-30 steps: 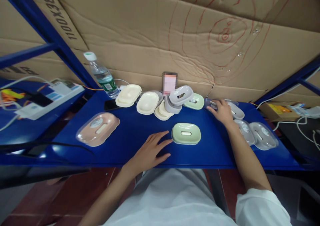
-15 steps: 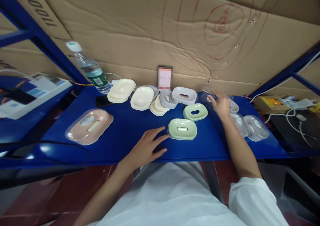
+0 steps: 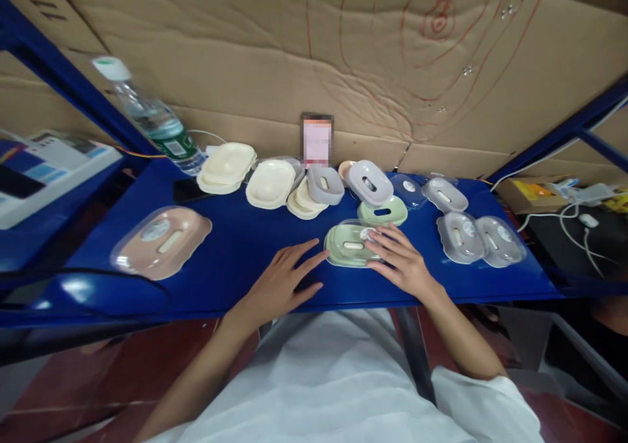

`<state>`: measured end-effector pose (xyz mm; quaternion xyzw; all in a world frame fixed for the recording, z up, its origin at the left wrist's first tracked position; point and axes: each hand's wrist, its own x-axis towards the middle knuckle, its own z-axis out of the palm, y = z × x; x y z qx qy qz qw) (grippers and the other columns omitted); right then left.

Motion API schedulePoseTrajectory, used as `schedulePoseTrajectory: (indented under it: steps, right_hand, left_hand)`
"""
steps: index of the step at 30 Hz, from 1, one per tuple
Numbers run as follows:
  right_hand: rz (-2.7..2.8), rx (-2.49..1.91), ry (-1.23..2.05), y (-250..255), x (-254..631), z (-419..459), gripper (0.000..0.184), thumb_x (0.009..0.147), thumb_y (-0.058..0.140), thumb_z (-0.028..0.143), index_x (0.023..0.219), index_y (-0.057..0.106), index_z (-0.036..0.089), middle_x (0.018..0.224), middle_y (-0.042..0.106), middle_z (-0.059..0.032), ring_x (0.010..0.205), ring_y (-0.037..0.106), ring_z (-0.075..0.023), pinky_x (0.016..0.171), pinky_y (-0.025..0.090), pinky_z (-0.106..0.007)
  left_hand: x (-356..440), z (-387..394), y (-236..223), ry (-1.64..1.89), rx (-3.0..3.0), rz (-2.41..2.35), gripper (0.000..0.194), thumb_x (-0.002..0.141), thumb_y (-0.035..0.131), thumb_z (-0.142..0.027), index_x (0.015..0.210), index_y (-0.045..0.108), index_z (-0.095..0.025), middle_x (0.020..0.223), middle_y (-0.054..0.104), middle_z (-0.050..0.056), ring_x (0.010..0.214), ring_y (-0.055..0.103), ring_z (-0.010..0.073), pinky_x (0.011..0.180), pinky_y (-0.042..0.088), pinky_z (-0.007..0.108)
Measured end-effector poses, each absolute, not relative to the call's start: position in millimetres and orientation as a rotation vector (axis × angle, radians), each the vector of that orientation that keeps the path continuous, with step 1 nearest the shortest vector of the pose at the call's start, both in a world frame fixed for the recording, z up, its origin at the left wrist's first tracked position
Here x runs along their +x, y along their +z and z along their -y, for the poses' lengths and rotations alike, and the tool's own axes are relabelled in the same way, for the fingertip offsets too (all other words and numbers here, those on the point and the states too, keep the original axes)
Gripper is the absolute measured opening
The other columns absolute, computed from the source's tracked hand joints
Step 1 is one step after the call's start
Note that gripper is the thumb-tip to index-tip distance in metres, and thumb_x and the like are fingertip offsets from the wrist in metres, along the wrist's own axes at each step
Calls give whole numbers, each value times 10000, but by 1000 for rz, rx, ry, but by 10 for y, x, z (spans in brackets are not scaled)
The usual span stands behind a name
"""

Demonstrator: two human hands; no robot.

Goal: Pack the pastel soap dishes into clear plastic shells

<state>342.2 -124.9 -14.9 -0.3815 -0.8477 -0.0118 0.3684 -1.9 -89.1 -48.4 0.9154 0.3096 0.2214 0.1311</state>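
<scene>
A light green soap dish (image 3: 343,249) lies in front of me with a clear plastic lid (image 3: 360,230) over it, slightly askew. My right hand (image 3: 400,260) grips the lid's right side, fingers on top by a round sticker and thumb at the near edge. My left hand (image 3: 282,276) is open with fingers spread; its fingertips reach the dish's left edge, and contact is hard to tell. Behind, a second green dish (image 3: 396,209) is partly covered by a grey dish (image 3: 367,182). Another clear lid (image 3: 409,193) lies to the right of that.
A lidded pink dish (image 3: 164,243) sits at left. Cream dishes (image 3: 269,184) and another grey dish (image 3: 326,184) line the back near a phone (image 3: 317,142). Lidded grey dishes (image 3: 461,237) stand at right. A water bottle (image 3: 157,125) leans at back left before the cardboard wall (image 3: 220,50).
My right hand has come from the back right to the near green dish, bringing a clear lid over it. The grey dish behind now overlaps the second green one. My left hand has barely moved.
</scene>
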Motion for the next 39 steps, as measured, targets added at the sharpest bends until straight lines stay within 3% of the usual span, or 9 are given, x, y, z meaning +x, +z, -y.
schedulePoseTrajectory:
  steps: [8,14,20,23,26,30,33,36,39]
  right_hand:
    - [2198,-934,153,-274,3358,1050,659,994,790,314,1606,550,357,1475,714,-87,1409,656,-287,1258,495,-587]
    - [2281,-992,159,-311,3323,1085,671,1023,749,350,1641,489,356,1518,675,-94,1449,623,-279,1301,442,-586]
    - [2477,-1184,78,-330,3301,1247,753,1096,598,254,1756,240,311,1732,444,-134,1669,298,-319,1339,329,-652]
    - [2491,-1219,124,-304,3315,1371,760,1104,572,234,1760,207,350,1749,424,-101,1667,306,-298,1343,327,-629]
    - [2456,-1242,148,-284,3337,1462,784,1066,666,307,1739,274,401,1754,417,-90,1665,309,-335,1326,342,-655]
    - [2332,-1364,162,-319,3302,1458,960,967,797,460,1747,239,400,1830,193,-150,1683,199,-434,1290,326,-741]
    - [2268,-1396,244,-363,3240,1400,984,994,764,456,1763,154,379,1828,188,-163,1679,247,-400,1290,390,-666]
    - [2240,-1408,274,-392,3211,1374,868,1034,711,434,1748,219,398,1800,287,-137,1653,334,-369,1286,425,-615]
    - [2194,-1413,310,-405,3233,1394,824,1036,707,439,1735,274,398,1803,286,-119,1652,338,-356,1298,415,-592]
  left_hand:
    - [-11,875,-497,634,2669,-907,595,1095,599,-410,1661,447,-309,1693,467,146,1493,532,344,1211,474,551]
    - [-9,879,-487,632,2662,-901,595,1094,602,-408,1663,446,-330,1700,462,133,1486,538,339,1217,468,556]
    - [-16,891,-499,652,2659,-881,531,1102,591,-394,1620,505,-318,1698,461,128,1465,548,334,1198,483,543]
    - [-10,885,-519,661,2653,-890,478,1104,587,-397,1573,557,-309,1702,459,120,1457,552,327,1204,476,536]
    - [-2,877,-522,657,2658,-891,464,1105,583,-403,1556,569,-296,1705,455,122,1457,552,325,1211,465,535]
    - [-2,882,-505,653,2659,-896,485,1103,588,-406,1572,553,-290,1693,468,132,1453,558,325,1212,460,537]
    - [-7,890,-495,651,2641,-903,499,1102,589,-400,1587,538,-294,1682,483,130,1465,550,321,1223,455,533]
    - [-10,891,-492,639,2627,-908,516,1100,590,-395,1602,522,-297,1679,489,126,1475,544,317,1238,444,537]
    - [-9,889,-492,624,2629,-907,519,1101,588,-399,1605,517,-300,1682,487,122,1480,539,315,1248,435,538]
